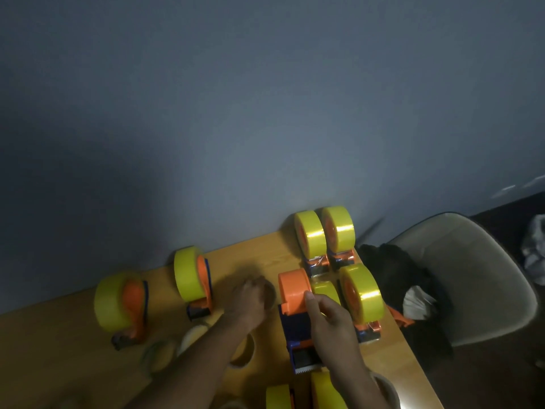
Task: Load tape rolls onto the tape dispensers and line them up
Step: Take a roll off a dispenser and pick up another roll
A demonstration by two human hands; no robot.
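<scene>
No readable text, label, brand, number or sign showed anywhere in the blurred, dim view.

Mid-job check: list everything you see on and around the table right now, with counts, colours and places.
loaded dispensers: at least five, yellow tape on orange frames; two at the far edge, one at right, two at left; more cut off at the near edge.
held dispenser: one, orange and blue, centre.
loose rolls: several, pale, blurred, near left.
table: one, wooden.
chair: one, beige, right, dark cloth on it.
wall: grey.
left hand: on a brownish roll, grip unclear.
right hand: holds the held dispenser.
</scene>
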